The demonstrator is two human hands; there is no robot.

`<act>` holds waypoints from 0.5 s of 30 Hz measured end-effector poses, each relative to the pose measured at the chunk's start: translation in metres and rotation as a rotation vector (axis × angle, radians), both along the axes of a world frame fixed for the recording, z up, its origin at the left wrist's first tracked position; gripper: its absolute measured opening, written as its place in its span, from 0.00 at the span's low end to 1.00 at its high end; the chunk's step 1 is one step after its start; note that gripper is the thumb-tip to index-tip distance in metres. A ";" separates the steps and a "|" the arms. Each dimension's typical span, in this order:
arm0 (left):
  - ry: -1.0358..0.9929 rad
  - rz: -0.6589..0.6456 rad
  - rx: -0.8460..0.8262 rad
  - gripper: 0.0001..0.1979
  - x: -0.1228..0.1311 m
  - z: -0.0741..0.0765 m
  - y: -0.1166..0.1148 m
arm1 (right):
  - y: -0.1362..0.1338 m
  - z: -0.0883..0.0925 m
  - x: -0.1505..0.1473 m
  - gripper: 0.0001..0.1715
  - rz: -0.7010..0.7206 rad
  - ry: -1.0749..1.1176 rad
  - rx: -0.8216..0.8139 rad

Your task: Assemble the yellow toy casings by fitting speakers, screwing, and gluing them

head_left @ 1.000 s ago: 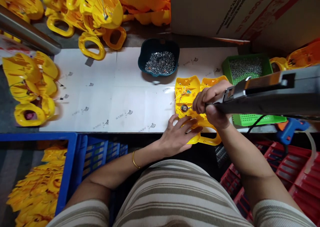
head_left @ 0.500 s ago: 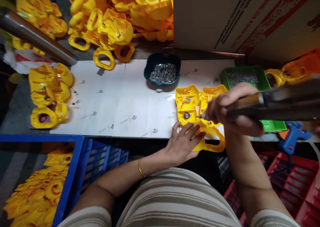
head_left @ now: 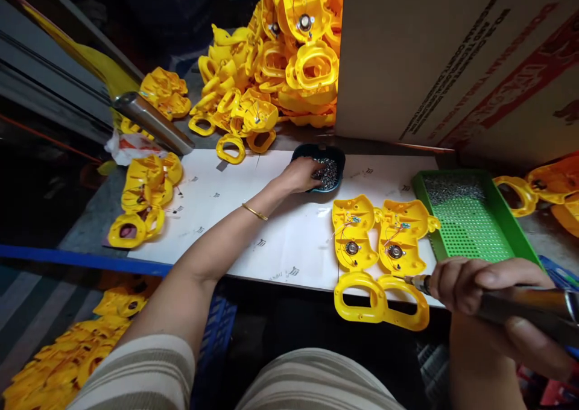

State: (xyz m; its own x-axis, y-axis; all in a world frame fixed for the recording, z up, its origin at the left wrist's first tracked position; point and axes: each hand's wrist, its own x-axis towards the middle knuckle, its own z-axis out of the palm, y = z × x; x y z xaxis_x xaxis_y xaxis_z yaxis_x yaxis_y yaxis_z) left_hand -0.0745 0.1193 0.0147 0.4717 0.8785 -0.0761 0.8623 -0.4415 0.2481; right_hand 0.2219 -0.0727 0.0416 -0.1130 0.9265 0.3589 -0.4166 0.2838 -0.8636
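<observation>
The left hand (head_left: 299, 176) dips into a dark bowl (head_left: 340, 154) of screws (head_left: 329, 177); whether it pinches any, one cannot tell. The right hand (head_left: 468, 284) wraps around a power screwdriver (head_left: 520, 302). An open yellow shell (head_left: 389, 232) lies on the bench (head_left: 296, 232) beside a green basket (head_left: 474, 232) with metal bits (head_left: 455, 190) at its far end.

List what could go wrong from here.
The left hand is in the dark bowl of small metal pieces; some might spill. The handle loops of the yellow shells jut past the edge of the white work surface, so a bump could shift them. The right hand holds a tool near those loops; a slip might scratch them.
</observation>
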 end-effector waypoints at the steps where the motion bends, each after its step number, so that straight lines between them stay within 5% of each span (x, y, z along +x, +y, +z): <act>1: -0.019 -0.002 -0.043 0.22 0.002 -0.003 0.004 | -0.001 -0.001 -0.001 0.17 0.000 0.001 0.036; 6: -0.114 0.057 -0.115 0.12 0.009 -0.014 0.004 | -0.002 -0.004 -0.004 0.17 -0.031 0.006 0.090; 15: -0.263 0.217 -0.019 0.13 0.007 -0.009 -0.001 | -0.008 0.002 -0.003 0.18 0.001 -0.022 0.141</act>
